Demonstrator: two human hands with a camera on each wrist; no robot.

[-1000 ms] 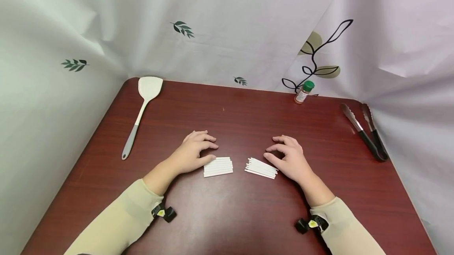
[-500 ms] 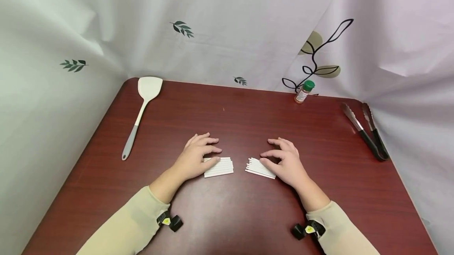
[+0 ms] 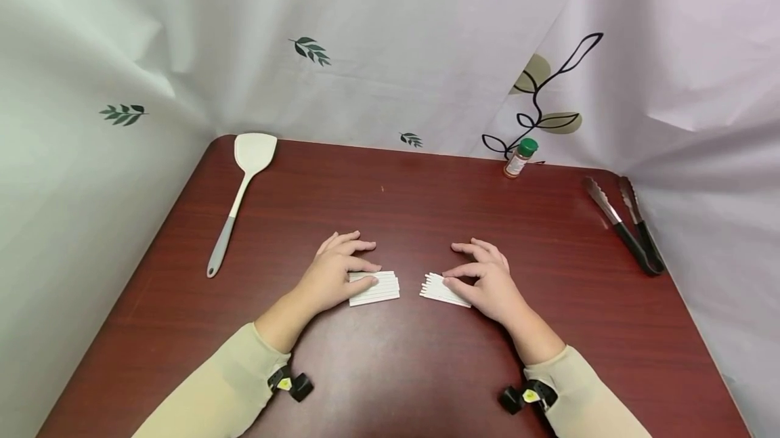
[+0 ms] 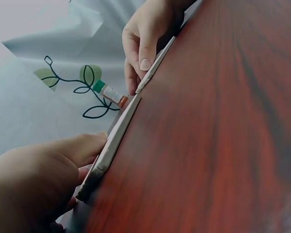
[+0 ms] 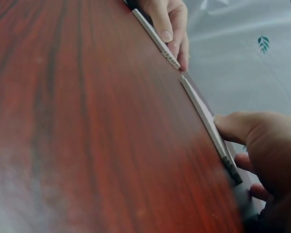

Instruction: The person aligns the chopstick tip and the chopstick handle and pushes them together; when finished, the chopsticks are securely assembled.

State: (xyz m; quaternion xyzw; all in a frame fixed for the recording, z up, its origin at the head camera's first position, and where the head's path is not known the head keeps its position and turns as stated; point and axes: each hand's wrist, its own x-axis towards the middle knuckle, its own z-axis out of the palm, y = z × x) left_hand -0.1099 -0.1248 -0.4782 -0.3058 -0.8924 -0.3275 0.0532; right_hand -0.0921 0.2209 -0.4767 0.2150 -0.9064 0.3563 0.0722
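Note:
Two flat rows of thin white sticks lie on the dark red-brown table (image 3: 390,370), one left of centre and one right, with a gap between them. My left hand (image 3: 329,275) rests over the outer end of the left row of sticks (image 3: 382,289), thumb on top and the other fingers spread beyond. Mirroring it, my right hand (image 3: 490,282) has its thumb and forefinger at the right row of sticks (image 3: 439,290). In the left wrist view, the left thumb (image 4: 89,145) touches the near row's upper surface. The right wrist view shows the right thumb (image 5: 233,125) on its row likewise.
A white spatula (image 3: 244,187) with a grey handle lies at the left. At the back right stands a green-capped spice bottle (image 3: 516,160). Metal tongs (image 3: 634,238) with black handles lie near the right edge. A pale leaf-printed curtain (image 3: 365,45) surrounds the table.
Both hands have moved inward, and their thumbs now lie further over the stick rows. The forefingers have come down closer to the sticks. The rows look nearly unmoved.

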